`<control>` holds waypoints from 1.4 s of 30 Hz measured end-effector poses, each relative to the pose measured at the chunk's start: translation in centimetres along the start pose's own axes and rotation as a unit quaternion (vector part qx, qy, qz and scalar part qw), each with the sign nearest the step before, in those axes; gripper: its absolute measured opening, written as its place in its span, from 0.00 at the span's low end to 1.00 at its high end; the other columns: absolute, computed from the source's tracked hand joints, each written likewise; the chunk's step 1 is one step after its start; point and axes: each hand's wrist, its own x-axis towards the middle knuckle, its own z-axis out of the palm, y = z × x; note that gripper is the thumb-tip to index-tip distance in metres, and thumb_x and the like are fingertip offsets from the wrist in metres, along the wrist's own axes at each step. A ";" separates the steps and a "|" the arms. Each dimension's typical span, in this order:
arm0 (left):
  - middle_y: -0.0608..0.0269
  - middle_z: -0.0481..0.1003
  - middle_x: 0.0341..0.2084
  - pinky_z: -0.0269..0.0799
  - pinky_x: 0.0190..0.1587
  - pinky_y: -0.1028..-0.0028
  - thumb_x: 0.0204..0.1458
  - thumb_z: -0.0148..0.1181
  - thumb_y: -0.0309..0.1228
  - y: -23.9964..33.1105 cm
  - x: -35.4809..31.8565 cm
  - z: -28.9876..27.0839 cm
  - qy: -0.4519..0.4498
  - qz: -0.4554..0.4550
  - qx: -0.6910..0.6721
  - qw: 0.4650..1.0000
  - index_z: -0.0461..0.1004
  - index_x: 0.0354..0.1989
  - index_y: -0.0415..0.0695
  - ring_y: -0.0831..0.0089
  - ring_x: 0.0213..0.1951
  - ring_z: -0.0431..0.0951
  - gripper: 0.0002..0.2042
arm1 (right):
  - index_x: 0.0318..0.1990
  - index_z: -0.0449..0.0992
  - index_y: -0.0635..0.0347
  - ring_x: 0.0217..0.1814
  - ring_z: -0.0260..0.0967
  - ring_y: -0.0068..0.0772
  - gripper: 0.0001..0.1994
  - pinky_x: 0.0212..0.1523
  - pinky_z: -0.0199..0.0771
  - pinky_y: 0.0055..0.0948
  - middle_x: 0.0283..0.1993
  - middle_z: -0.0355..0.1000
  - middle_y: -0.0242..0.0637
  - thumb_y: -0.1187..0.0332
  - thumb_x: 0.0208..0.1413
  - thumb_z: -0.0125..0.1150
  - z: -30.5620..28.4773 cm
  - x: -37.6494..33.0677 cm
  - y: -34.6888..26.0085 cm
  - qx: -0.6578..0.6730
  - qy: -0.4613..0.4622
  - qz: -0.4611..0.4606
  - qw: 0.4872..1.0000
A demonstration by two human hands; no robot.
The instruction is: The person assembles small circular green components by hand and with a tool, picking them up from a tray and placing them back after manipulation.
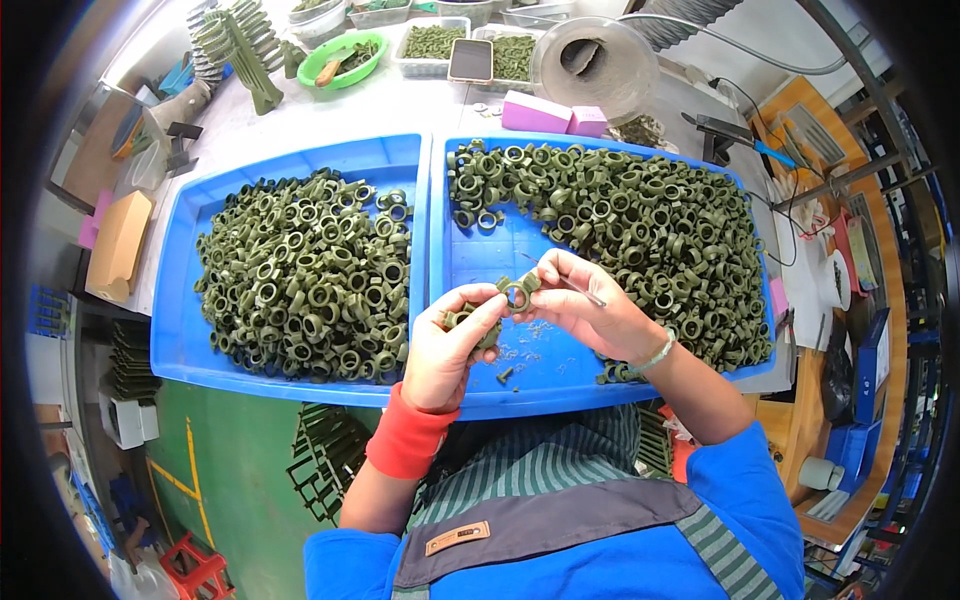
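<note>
Over the right-hand blue tray, my left hand (pixel 450 335) is closed, pinching a dark green ring-shaped part (pixel 532 284) with small side lugs between thumb and fingertip. More green rings (pixel 487 338) are tucked in its palm and curled fingers. My right hand (pixel 598 312) meets it from the other side, its fingertips at the ring's edge. A thin metal hand tool (pixel 582 291), like a slim pick or blade, is gripped in that hand; its exact tip is hard to make out. Beneath the hands, small shavings and a green bolt-shaped piece (pixel 505 375) lie on the tray floor.
The right tray (pixel 480 262) has rings heaped along its back and right side. Another blue tray (pixel 185 340) holds a large pile. Behind stand pink blocks (pixel 535 112), a phone (pixel 471 60) on plastic tubs, a green bowl (pixel 375 68) and a grey fan-like cylinder (pixel 630 75).
</note>
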 end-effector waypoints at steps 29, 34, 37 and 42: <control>0.69 0.78 0.30 0.66 0.26 0.83 0.61 0.62 0.27 1.8 -0.9 -0.7 0.016 0.108 0.199 0.974 0.80 0.47 0.39 0.86 0.25 0.72 0.09 | 0.45 0.80 0.66 0.37 0.73 0.22 0.09 0.38 0.74 0.24 0.38 0.76 0.34 0.70 0.67 0.57 1.3 -0.7 -4.7 -0.427 0.001 -0.166 0.889; 0.69 0.77 0.29 0.66 0.25 0.83 0.61 0.61 0.25 2.1 -1.1 -0.4 -0.012 0.107 0.213 0.971 0.80 0.48 0.39 0.86 0.24 0.71 0.09 | 0.40 0.81 0.67 0.35 0.73 0.23 0.08 0.35 0.73 0.23 0.35 0.76 0.36 0.72 0.67 0.57 1.2 0.1 -4.2 -0.453 -0.023 -0.205 0.867; 0.69 0.77 0.29 0.67 0.26 0.83 0.61 0.60 0.25 1.9 -1.1 -0.4 0.005 0.120 0.204 0.972 0.80 0.48 0.39 0.85 0.24 0.72 0.09 | 0.40 0.80 0.68 0.35 0.74 0.24 0.07 0.34 0.73 0.23 0.35 0.77 0.37 0.74 0.66 0.57 1.4 -0.2 -3.8 -0.473 -0.023 -0.220 0.853; 0.65 0.79 0.31 0.67 0.26 0.82 0.62 0.59 0.25 1.1 -1.0 -0.1 0.047 0.159 0.170 0.971 0.79 0.48 0.37 0.84 0.26 0.73 0.09 | 0.37 0.81 0.68 0.33 0.77 0.27 0.05 0.34 0.77 0.25 0.32 0.80 0.38 0.76 0.62 0.61 2.3 -1.0 -2.6 -0.529 -0.009 -0.279 0.801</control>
